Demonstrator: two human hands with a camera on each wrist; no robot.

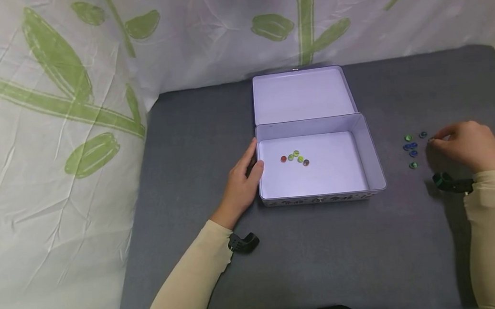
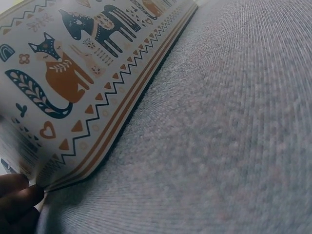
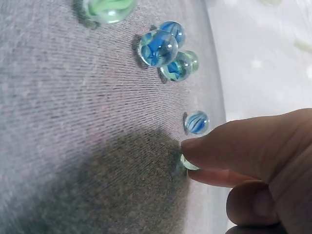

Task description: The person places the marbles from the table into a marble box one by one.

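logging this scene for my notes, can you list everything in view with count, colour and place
tin box: one, pale lilac inside, animal pattern outside, lid open, mid table
marbles in the box: five, one red, three green, one dark, on its floor
marbles on the table: about six, blue and green, right of the box; one more pale green in the right grip
table: one, grey fabric top
curtain: white with green leaves, behind and left
left hand: rests against the box's left wall
right hand: fingertips pinch a marble

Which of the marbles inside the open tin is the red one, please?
It is the leftmost marble of the short row in the tin, nearest the left hand; those beside it look green or yellow-green, the rightmost darker.
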